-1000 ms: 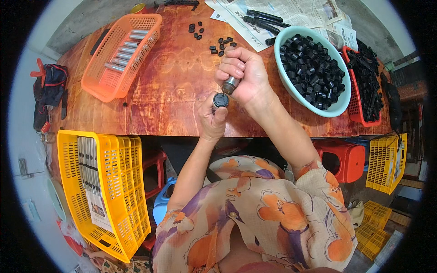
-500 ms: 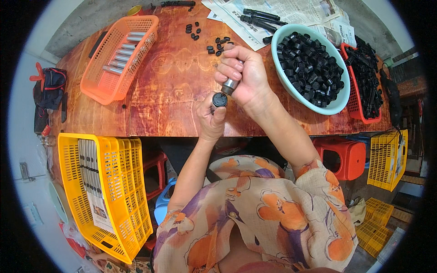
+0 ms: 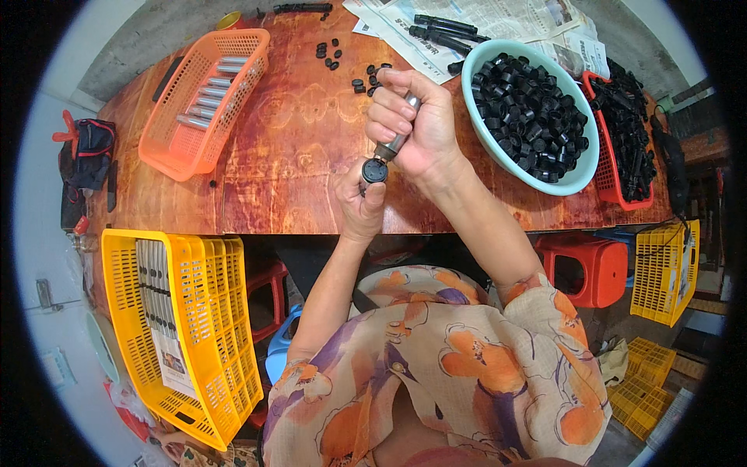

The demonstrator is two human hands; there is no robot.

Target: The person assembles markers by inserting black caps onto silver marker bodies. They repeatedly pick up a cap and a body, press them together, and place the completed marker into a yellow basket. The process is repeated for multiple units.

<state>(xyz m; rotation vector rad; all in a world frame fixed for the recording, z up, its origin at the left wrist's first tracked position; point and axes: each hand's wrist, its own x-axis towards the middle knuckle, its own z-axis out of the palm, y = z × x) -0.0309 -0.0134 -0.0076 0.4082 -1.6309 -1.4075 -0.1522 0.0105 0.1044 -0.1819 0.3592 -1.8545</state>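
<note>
Both hands meet above the table's near middle. My left hand [image 3: 361, 204] is closed around an upright cylinder, whose round black cap [image 3: 374, 170] faces up between thumb and fingers; the rest of the cylinder is hidden in the grip. My right hand [image 3: 420, 121] is wrapped around a silver metal tube-shaped tool [image 3: 391, 146], held at a slant. Its lower end meets the rim of the black cap, and its tip is too small to make out. Several loose black caps [image 3: 372, 80] lie just beyond my right hand.
An orange basket [image 3: 159, 148] with silver tubes stands at left; a pale-green basin [image 3: 476, 117] full of black caps stands at right. Beyond are newspaper [image 3: 405, 48] and a red basket [image 3: 611, 179] of black parts. A yellow crate [image 3: 222, 311] sits below the table edge.
My right hand has turned slightly, and the tool's upper end now shows between the fingers and the palm. My left hand and the capped cylinder have hardly moved.
</note>
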